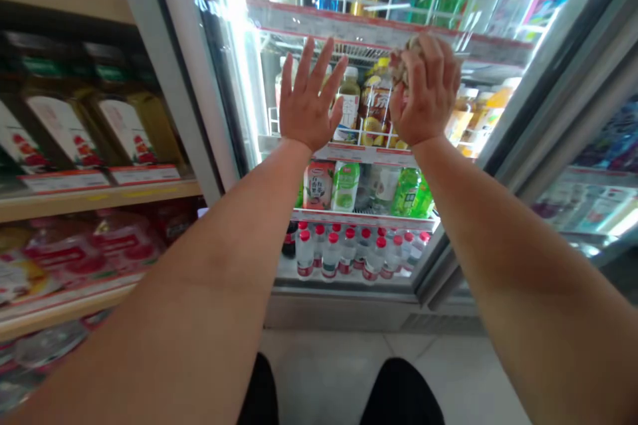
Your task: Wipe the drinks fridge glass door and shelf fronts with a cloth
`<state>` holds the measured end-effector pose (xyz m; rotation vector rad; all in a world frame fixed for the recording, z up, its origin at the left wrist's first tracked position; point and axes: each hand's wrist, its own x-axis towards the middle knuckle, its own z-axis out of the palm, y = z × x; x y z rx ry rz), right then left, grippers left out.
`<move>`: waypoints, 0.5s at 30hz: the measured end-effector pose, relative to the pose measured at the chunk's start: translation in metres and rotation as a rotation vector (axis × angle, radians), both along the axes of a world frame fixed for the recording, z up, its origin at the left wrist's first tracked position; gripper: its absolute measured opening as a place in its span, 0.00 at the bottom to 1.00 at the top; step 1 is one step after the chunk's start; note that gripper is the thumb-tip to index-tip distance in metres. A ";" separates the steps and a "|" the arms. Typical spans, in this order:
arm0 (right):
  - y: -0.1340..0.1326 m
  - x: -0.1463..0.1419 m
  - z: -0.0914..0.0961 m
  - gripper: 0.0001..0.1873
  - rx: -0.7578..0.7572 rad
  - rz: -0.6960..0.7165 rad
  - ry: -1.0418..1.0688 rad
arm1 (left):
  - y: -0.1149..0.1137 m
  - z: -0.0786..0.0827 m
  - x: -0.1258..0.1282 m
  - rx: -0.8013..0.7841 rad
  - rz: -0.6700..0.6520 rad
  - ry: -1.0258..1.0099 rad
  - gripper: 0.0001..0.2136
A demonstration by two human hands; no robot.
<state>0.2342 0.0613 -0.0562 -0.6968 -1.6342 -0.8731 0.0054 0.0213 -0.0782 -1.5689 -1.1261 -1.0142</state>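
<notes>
Both my arms reach up toward the glass door (239, 80) of a drinks fridge. My left hand (309, 103) is open, fingers spread, palm toward the glass at the height of the middle shelf. My right hand (426, 96) is closed around a crumpled brownish cloth or wad (406, 56) that sticks out above my fingers, held against the glass. Behind the glass stand juice bottles (373, 109), green and white bottles (346, 186) one shelf lower, and red-capped water bottles (349, 252) at the bottom.
A wooden shelf unit (100, 196) on the left carries large oil bottles (129, 126) and red packaged goods (74, 252) below. A second fridge door (598, 166) stands at the right. Light floor tiles (323, 372) and my dark trousers show below.
</notes>
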 end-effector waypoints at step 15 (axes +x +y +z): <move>0.015 -0.003 0.000 0.28 0.031 0.008 0.058 | 0.004 0.000 -0.003 -0.036 -0.035 -0.031 0.28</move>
